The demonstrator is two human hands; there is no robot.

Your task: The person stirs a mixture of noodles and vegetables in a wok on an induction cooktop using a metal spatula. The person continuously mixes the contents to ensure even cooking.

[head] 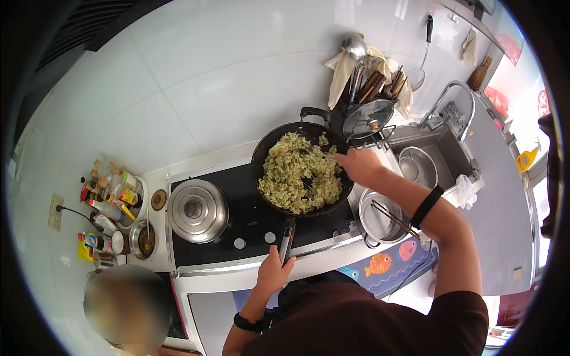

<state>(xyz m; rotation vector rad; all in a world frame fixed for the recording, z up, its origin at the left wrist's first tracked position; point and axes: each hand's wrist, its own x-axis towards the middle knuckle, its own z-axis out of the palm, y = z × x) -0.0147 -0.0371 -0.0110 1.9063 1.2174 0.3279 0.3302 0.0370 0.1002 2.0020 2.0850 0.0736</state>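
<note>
My left hand point(274, 272) is closed around the long handle point(287, 242) of a black wok point(257, 155) on the cooktop. A chopped green and yellow food mixture point(285, 182) fills much of the wok, with part of the dark bottom showing near the middle. Over the wok's right side, my right hand point(361, 167) grips a metal spatula or ladle point(327, 155). Its working end reaches into the food and is partly hidden there. A short loop handle point(315, 112) stands at the wok's far rim.
A lidded steel pot point(198, 211) sits left of the wok. Chopsticks lie across a steel pot point(383, 222) below my right forearm. A glass lid point(368, 119) leans before a utensil holder; the sink point(441, 142) is beyond. Bottles point(116, 187) crowd the left, near a blurred person point(127, 309).
</note>
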